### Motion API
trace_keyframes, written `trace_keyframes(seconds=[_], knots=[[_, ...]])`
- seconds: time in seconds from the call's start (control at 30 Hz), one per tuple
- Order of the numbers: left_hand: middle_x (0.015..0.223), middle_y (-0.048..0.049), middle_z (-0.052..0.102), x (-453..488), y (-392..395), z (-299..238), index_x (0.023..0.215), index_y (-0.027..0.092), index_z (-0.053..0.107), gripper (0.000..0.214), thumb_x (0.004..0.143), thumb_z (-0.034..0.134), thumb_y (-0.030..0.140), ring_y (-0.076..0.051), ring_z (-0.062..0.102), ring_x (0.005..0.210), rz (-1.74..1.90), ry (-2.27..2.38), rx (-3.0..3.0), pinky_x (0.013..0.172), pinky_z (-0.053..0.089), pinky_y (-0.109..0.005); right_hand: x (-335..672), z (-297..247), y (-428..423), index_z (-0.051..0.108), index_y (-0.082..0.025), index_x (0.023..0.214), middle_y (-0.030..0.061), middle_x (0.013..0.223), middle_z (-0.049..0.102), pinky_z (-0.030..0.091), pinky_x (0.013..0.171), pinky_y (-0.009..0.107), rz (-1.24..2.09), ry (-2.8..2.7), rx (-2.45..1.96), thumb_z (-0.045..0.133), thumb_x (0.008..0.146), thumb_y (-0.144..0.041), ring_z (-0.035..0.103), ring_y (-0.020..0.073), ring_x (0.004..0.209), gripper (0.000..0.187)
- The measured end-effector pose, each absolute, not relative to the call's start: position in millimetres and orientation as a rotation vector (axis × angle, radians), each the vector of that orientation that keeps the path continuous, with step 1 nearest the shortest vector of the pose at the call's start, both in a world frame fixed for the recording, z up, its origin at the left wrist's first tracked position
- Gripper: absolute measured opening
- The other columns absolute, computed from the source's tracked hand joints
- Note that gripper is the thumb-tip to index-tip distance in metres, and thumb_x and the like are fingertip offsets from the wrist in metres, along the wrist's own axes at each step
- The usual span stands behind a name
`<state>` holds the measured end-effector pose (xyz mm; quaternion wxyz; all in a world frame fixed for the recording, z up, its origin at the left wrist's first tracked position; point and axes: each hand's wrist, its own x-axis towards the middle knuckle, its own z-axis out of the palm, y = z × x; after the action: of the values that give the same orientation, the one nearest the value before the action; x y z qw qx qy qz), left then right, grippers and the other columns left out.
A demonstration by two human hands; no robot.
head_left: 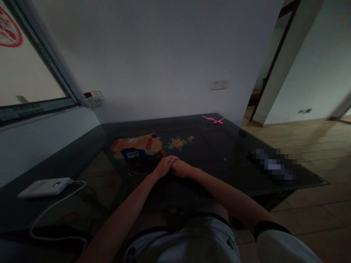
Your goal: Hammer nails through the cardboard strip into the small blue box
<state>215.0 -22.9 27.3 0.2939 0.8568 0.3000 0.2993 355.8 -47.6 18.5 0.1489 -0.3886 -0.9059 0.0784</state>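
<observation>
My left hand (165, 165) and my right hand (181, 168) rest together over the dark glass-topped table (208, 157), the fingers closed and pressed against each other. I see no object between them. Just beyond my left hand is a small brown stick-like piece (162, 152); whether it touches the fingers I cannot tell. Left of it lies a crumpled orange-and-red package (137, 143), with a dark blue piece bearing a label (133, 154) at its near side. Several thin, pale strands (132, 170) lie close to my left forearm.
A white power bank (45, 187) with a white cable (49, 210) sits at the left. Pink ribbon-like strips (216, 120) lie at the far right corner, and a blurred-out object (272, 165) near the right edge. A wall (164, 73) bounds the table's back.
</observation>
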Motion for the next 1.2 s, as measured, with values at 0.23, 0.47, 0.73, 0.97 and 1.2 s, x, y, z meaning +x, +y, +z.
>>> trace_keyframes(seconds=[0.23,0.47,0.73,0.97,1.2], knots=[[0.102,-0.0059,0.068,215.0,-24.0,29.3,0.104,0.016,0.066,0.047,0.093,0.026,0.038,-0.019,0.059,0.098,0.784,0.808,2.294,0.092,0.041,-0.029,355.0,20.6,-48.7,0.062,-0.005,0.11,0.0189,0.11,0.065,0.044,0.091,0.035,0.188,-2.615,-1.116,0.053,0.083,-0.02,0.059,0.0246,0.105,0.033],[0.101,-0.0057,0.068,214.4,-22.8,26.8,0.103,0.016,0.066,0.048,0.093,0.025,0.038,-0.019,0.059,0.098,0.793,0.804,2.293,0.091,0.041,-0.028,355.2,17.7,-46.8,0.061,-0.003,0.114,0.0202,0.114,0.063,0.042,0.095,0.034,0.181,-2.623,-1.102,0.054,0.081,-0.019,0.058,0.0251,0.108,0.037],[0.101,-0.006,0.068,213.8,-22.8,25.7,0.104,0.016,0.066,0.048,0.093,0.025,0.039,-0.019,0.059,0.097,0.8,0.805,2.292,0.091,0.041,-0.028,353.7,25.5,-51.4,0.062,-0.002,0.111,0.0211,0.113,0.064,0.042,0.094,0.035,0.2,-2.623,-1.133,0.054,0.08,-0.016,0.057,0.0263,0.109,0.034],[0.101,-0.0062,0.068,213.6,-24.2,28.4,0.103,0.016,0.066,0.048,0.093,0.025,0.04,-0.019,0.059,0.097,0.777,0.812,2.297,0.091,0.042,-0.029,352.7,31.4,-55.5,0.063,-0.004,0.11,0.0202,0.111,0.065,0.044,0.092,0.036,0.24,-2.62,-1.144,0.054,0.082,-0.017,0.059,0.0261,0.106,0.033],[0.101,-0.0059,0.067,214.4,-23.5,27.4,0.103,0.016,0.066,0.048,0.093,0.026,0.039,-0.019,0.059,0.097,0.785,0.812,2.298,0.091,0.041,-0.029,353.3,29.1,-53.9,0.063,-0.006,0.112,0.0184,0.115,0.063,0.043,0.095,0.034,0.234,-2.62,-1.158,0.056,0.08,-0.015,0.057,0.0246,0.109,0.034]])
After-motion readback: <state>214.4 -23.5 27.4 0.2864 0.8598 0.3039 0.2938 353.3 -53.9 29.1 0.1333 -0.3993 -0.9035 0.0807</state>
